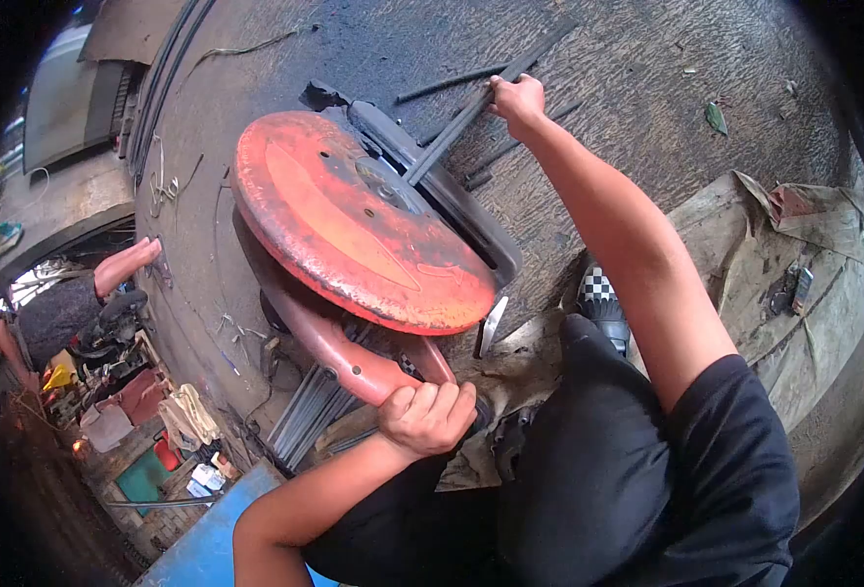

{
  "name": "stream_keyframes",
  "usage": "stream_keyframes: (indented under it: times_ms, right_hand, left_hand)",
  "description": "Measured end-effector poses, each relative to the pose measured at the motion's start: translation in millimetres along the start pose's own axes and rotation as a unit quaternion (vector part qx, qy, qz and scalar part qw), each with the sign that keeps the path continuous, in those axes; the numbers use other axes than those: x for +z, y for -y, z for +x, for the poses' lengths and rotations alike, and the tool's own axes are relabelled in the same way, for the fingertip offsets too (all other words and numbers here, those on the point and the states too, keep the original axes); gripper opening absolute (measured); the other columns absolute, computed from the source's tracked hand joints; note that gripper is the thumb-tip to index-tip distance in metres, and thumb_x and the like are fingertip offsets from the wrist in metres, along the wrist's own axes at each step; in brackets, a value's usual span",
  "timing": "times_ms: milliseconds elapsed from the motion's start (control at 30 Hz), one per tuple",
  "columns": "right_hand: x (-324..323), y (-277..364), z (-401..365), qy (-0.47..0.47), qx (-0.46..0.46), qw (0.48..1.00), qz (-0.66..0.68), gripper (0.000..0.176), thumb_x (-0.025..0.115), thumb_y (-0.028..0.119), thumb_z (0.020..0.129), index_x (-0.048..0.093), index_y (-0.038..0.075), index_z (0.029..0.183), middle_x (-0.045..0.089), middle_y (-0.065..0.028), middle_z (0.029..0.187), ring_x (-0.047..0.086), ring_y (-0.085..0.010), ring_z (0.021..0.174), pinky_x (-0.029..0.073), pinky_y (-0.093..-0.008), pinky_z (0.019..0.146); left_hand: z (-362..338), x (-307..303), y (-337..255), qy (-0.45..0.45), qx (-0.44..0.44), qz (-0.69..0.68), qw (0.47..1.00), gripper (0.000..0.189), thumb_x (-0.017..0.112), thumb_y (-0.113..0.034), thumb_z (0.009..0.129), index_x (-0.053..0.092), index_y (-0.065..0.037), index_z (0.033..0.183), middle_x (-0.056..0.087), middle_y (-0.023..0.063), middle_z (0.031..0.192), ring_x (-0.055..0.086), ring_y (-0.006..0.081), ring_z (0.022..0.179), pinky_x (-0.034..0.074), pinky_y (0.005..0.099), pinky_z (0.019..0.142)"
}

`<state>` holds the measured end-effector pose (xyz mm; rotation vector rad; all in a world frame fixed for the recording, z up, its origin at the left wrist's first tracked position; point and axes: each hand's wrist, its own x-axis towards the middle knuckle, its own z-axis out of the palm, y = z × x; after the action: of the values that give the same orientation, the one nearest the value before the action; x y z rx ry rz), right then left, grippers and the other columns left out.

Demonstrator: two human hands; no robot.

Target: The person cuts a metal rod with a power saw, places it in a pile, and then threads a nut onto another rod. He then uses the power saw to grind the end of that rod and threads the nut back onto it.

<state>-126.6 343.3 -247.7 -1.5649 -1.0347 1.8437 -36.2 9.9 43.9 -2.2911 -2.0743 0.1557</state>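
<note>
A cut-off saw with a round, worn red-orange guard (354, 225) stands on the ground in front of me. My left hand (427, 419) is wrapped round the end of its reddish handle (329, 342), below the guard. Farther off, my right hand (517, 103) grips a long dark metal bar (461, 129), which slants down to the saw's dark base (466, 220). The bar's lower end reaches the area beside the guard. The cutting edge and the bar's contact with it are hidden from me.
Several loose dark bars (525, 145) lie near my right hand. A bundle of grey rods (315, 416) is beneath the handle. Dirty cloth sheeting (814, 284) covers ground at right. At left, part of another person in dark clothing (55, 328) shows near cluttered items. A blue surface (207, 533) is nearby.
</note>
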Motion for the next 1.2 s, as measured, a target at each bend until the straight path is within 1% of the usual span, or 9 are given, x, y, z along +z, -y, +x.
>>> stream_keyframes:
  times_ms: [233,300,367,800,967,1000,1100,1167,1200]
  right_hand:
    - [-1,-6,1,0.007,0.004,1.0,0.0,0.029,0.07,0.02,0.08,0.063,-0.006,0.089,0.067,-0.0206,0.086,0.067,-0.0266,0.074,0.051,-0.037,0.068]
    - [9,-35,30,-0.006,-0.019,1.0,-0.023,0.049,0.07,0.021,0.08,0.055,-0.008,0.116,0.063,-0.0237,0.103,0.065,-0.0289,0.091,0.05,-0.035,0.08]
    - [5,-24,17,0.019,0.017,0.999,0.019,0.056,0.07,0.022,0.08,0.05,-0.009,0.122,0.062,-0.024,0.109,0.064,-0.0301,0.093,0.049,-0.0349,0.083]
    - [-4,3,-12,0.038,0.037,0.997,0.057,0.058,0.067,0.018,0.084,0.042,-0.01,0.128,0.066,-0.0193,0.097,0.065,-0.0216,0.079,0.052,-0.0329,0.067]
    - [5,-35,23,0.028,-0.022,0.999,0.027,0.044,0.066,0.017,0.084,0.053,-0.009,0.115,0.066,-0.0182,0.095,0.064,-0.0224,0.08,0.051,-0.0338,0.069]
    - [1,-26,16,0.064,-0.012,0.997,0.028,0.019,0.059,0.01,0.089,0.051,-0.004,0.1,0.061,-0.0131,0.089,0.062,-0.0208,0.073,0.057,-0.034,0.053]
    - [5,-33,24,0.029,-0.03,0.999,0.011,0.019,0.059,0.009,0.09,0.051,-0.004,0.1,0.061,-0.0125,0.088,0.063,-0.0215,0.074,0.058,-0.035,0.055]
    - [0,-24,13,0.04,-0.016,0.998,0.034,0.023,0.062,0.012,0.087,0.054,-0.007,0.099,0.063,-0.0138,0.088,0.063,-0.0216,0.073,0.055,-0.0344,0.058]
    - [-3,-16,6,0.046,-0.002,0.997,0.06,0.028,0.066,0.014,0.085,0.057,-0.009,0.098,0.065,-0.0152,0.087,0.063,-0.0217,0.073,0.051,-0.0337,0.061]
  left_hand:
    - [2,3,-1,-0.028,-0.007,-0.008,1.0,0.01,0.057,-0.025,0.075,0.063,-0.017,0.075,0.037,-0.0038,0.058,0.038,0.0108,0.05,0.023,0.03,0.057]
    - [3,3,-2,-0.035,-0.002,-0.009,0.999,0.01,0.057,-0.025,0.075,0.063,-0.017,0.074,0.037,-0.0038,0.057,0.038,0.0109,0.05,0.023,0.0302,0.057]
    - [2,2,-3,-0.015,-0.008,-0.003,1.0,0.01,0.057,-0.025,0.075,0.063,-0.017,0.073,0.036,-0.0036,0.057,0.038,0.0112,0.049,0.023,0.0308,0.057]
    - [1,2,-3,-0.011,-0.006,-0.007,1.0,0.01,0.057,-0.026,0.073,0.063,-0.017,0.075,0.04,-0.0039,0.059,0.04,0.0117,0.051,0.024,0.0312,0.059]
    - [4,0,-1,-0.019,-0.015,-0.006,1.0,0.011,0.057,-0.026,0.076,0.063,-0.017,0.078,0.037,-0.0043,0.06,0.04,0.0107,0.053,0.024,0.0295,0.055]
    - [3,-1,-1,-0.015,-0.011,-0.015,1.0,0.011,0.057,-0.025,0.076,0.063,-0.017,0.079,0.037,-0.0043,0.06,0.04,0.0105,0.053,0.025,0.0293,0.054]
    - [-11,2,-12,0.035,0.012,-0.042,0.998,0.013,0.057,-0.024,0.078,0.064,-0.014,0.084,0.041,-0.0037,0.062,0.044,0.0114,0.056,0.031,0.0283,0.056]
    - [-32,26,-37,0.06,0.201,-0.167,0.963,0.023,0.061,-0.022,0.073,0.064,-0.01,0.093,0.049,0.0006,0.071,0.051,0.0174,0.06,0.038,0.0335,0.058]
    - [-36,34,-48,0.061,0.197,-0.168,0.964,0.023,0.061,-0.022,0.073,0.064,-0.01,0.093,0.049,0.0006,0.071,0.051,0.0174,0.06,0.038,0.0335,0.058]
